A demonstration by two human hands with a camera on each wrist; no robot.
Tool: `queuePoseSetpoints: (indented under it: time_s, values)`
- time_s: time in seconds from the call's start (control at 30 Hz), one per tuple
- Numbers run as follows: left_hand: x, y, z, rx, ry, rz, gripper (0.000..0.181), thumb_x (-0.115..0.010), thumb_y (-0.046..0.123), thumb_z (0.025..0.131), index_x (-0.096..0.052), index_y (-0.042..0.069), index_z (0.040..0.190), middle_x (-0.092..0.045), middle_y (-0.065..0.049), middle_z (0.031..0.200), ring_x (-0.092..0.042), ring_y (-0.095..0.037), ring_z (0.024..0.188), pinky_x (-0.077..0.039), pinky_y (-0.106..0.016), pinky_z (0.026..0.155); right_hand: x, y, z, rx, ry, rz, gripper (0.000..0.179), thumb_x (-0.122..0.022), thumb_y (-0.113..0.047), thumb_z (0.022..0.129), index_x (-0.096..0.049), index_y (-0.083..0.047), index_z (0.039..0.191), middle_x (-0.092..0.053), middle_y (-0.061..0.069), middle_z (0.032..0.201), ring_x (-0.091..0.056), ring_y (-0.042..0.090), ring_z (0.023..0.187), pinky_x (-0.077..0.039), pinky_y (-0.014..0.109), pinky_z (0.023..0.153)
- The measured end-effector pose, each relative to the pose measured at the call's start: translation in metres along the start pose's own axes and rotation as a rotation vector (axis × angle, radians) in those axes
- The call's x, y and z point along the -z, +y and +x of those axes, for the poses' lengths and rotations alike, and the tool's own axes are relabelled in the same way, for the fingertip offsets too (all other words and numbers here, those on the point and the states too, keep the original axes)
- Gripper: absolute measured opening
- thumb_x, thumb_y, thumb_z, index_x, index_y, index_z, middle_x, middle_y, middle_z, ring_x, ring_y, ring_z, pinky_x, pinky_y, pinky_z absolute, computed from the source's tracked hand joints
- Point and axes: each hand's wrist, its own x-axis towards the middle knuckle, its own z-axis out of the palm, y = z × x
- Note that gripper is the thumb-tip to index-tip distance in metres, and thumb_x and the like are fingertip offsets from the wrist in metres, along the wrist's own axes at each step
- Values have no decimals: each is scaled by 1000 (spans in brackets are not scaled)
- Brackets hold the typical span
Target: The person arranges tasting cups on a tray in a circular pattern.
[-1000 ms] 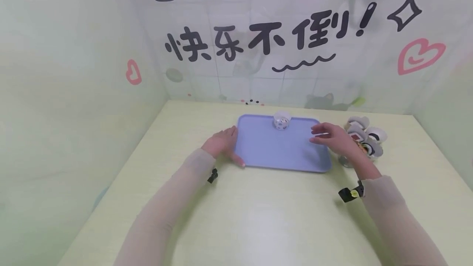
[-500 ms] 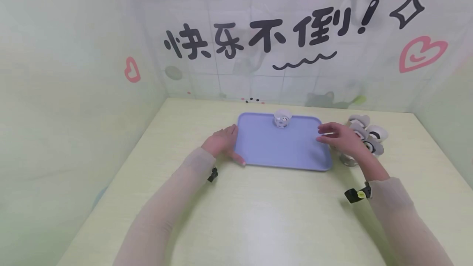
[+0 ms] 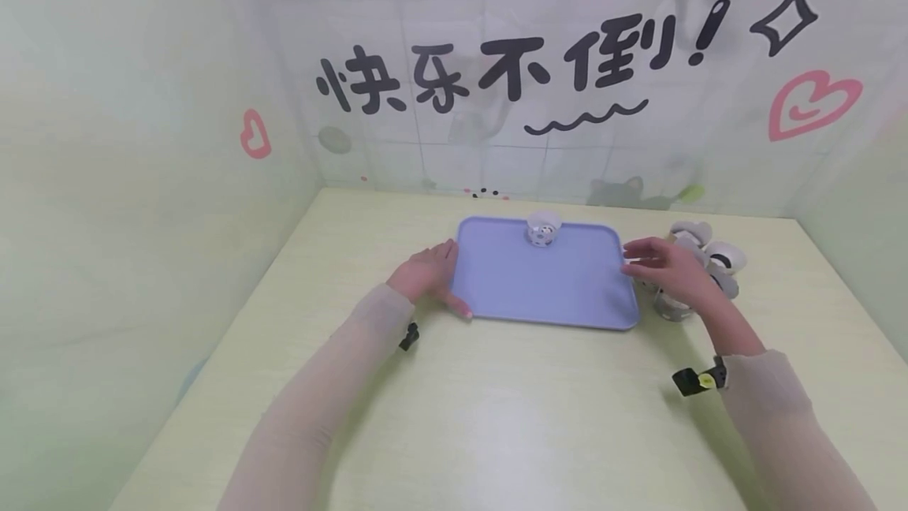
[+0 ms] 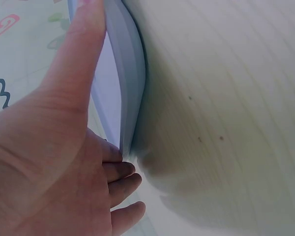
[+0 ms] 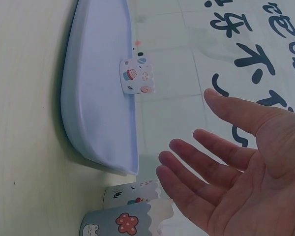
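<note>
A pale blue tray point(image 3: 539, 282) lies on the table towards its far side. My left hand point(image 3: 426, 274) rests against the tray's left end; in the left wrist view its thumb point(image 4: 76, 64) lies along the rim and the fingers are extended at the far corner. One small printed paper cupcake cup point(image 3: 543, 229) with a wavy rim stands on the tray at its far edge. Over the tray's right edge, my right hand point(image 3: 670, 270) hovers with fingers spread and nothing in them. It partly hides several cupcake cups point(image 3: 723, 259) grouped right of the tray.
Behind the table point(image 3: 496, 400) hangs a pale sheet point(image 3: 440, 156) with black lettering, and more sheeting closes both sides. Each wrist carries a small black camera, such as the one at the right wrist point(image 3: 698, 379).
My right hand has moved right, from over the tray to its right edge by the grouped cups. The left hand, the tray and the cup on it stay in place.
</note>
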Motion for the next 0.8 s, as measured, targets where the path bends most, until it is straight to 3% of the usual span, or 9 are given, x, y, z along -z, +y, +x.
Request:
queuePoseSetpoints:
  time_s: [0.17, 0.33, 0.53, 0.63, 0.73, 0.8]
  values:
    - [-1, -1, 1, -1, -1, 5, 142, -79, 72, 63, -5, -2, 158, -8, -20, 167, -15, -34, 155, -19, -44, 127, 4, 0, -4, 7, 20, -19, 52, -63, -24, 98, -51, 9, 136, -57, 32, 134, -58, 49, 122, -50, 11, 84]
    - [0, 0, 1, -3, -6, 10, 142, -79, 72, 63, -5, -2, 158, -8, -20, 167, -15, -34, 155, -18, -44, 127, 8, 3, -9, -8, 40, -23, 52, -63, -28, 98, -52, 6, 137, -58, 29, 135, -58, 47, 123, -42, 3, 81]
    - [0, -1, 0, 4, -3, -7, 143, -81, 70, 62, -5, -2, 158, -8, -19, 167, -15, -34, 155, -18, -43, 127, 12, 6, -16, -7, 61, -15, 52, -63, -29, 98, -52, 5, 137, -59, 28, 135, -58, 46, 123, -41, 2, 81]
    - [0, 0, 0, 4, -1, -9, 143, -81, 70, 62, -5, -2, 158, -8, -19, 167, -15, -34, 155, -18, -43, 127, 16, 8, -20, -1, 68, -12, 51, -63, -28, 98, -52, 5, 136, -60, 29, 132, -67, 18, 111, -42, 2, 81]
    - [0, 0, -1, -2, -1, -5, 142, -81, 71, 62, -5, -2, 158, -8, -19, 167, -15, -34, 155, -19, -43, 126, 19, 9, -24, 21, 80, 1, 48, -63, -23, 98, -53, 6, 134, -60, 32, 130, -57, -14, 99, -43, 2, 79]
    - [0, 1, -1, -5, 0, -9, 143, -81, 71, 62, -6, -2, 158, -8, -20, 167, -15, -34, 155, -19, -43, 126, 20, 11, -26, 23, 93, 6, 46, -63, -22, 98, -53, 6, 133, -60, 32, 129, -49, -24, 92, -44, 2, 78]
